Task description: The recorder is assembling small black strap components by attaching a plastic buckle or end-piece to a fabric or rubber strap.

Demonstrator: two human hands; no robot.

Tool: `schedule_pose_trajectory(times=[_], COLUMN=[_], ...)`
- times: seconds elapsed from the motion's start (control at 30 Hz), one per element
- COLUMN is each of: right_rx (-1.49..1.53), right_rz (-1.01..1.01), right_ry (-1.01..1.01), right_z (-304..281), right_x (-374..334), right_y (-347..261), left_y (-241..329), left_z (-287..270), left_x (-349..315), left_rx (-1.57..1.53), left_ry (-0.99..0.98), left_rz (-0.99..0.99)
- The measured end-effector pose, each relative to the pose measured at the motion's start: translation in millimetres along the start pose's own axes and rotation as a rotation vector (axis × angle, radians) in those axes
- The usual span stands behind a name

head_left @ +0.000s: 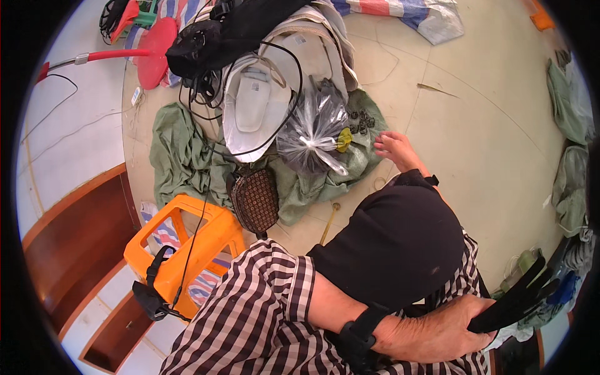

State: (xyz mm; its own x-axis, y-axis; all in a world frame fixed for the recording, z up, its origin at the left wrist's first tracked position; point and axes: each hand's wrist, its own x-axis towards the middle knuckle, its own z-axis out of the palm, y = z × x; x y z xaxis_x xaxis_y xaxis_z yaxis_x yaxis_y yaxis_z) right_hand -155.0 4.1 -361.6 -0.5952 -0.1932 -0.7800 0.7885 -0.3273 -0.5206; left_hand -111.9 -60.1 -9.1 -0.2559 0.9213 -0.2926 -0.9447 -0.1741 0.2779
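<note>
My left hand (440, 328), at the end of a forearm crossing my body, is closed on a bundle of flat black strips (519, 300) at the lower right. Ahead, my right hand (397, 149) reaches out with its fingers apart and nothing visible in them. Just left of its fingertips, several small black pieces (361, 122) lie on a green woven sack (359, 159). Beside them sits a knotted clear plastic bag (309, 134) with dark contents, a yellow piece (344, 139) at its side. A black cloth-covered shape (400, 240) hides part of my right arm.
An orange plastic stool (215, 228) stands at the left, near a brown patterned pouch (255, 200). White shell-like pieces (253, 103) and a black cable (300, 75) lie further ahead. Bags and bundles (570, 187) line the right side. A red round base (156, 53) is far left.
</note>
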Motion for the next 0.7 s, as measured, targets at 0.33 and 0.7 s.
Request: schedule_pose_trajectory(times=[0.33,0.7], right_rx=[-0.012,-0.054], right_rz=[-0.054,-0.449], right_ry=[0.182,0.236], right_z=[-42,-9], right_x=[-88,-283], right_y=[-38,-105], left_y=[-22,-21], left_z=[0,3], left_x=[1,-14], left_rx=[0.188,0.088], left_ry=[0.052,0.033], left_rz=[0.14,-0.036])
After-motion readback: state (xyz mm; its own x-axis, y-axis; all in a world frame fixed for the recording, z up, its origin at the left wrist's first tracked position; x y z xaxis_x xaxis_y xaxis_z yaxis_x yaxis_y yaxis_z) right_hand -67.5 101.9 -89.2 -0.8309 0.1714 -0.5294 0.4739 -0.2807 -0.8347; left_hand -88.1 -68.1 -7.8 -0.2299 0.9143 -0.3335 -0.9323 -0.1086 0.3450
